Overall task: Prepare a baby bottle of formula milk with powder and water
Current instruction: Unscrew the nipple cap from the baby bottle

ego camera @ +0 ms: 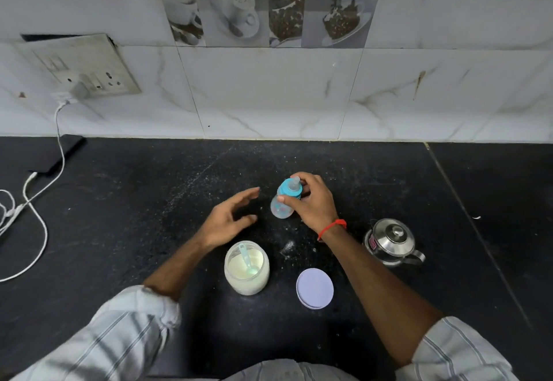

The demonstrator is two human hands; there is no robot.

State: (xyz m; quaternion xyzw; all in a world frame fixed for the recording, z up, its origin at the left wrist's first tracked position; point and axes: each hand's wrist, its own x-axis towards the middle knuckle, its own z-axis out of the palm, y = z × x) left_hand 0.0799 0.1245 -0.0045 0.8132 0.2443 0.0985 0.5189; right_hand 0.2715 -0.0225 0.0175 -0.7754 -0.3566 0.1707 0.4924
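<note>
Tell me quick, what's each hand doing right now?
Left hand: open, fingers spread, holding nothing, beside the baby bottle.
Right hand: gripping the baby bottle around its blue collar.

The bottle sits in the right hand; the jar lies below the left hand, the lid beside it, and the kettle right of the right wrist.

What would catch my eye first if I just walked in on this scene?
Probably the small baby bottle with its blue collar, gripped by the right hand mid-counter, the left hand open beside it. Nearer the person stands an open powder jar with a scoop inside, its lid lying alongside.
</note>
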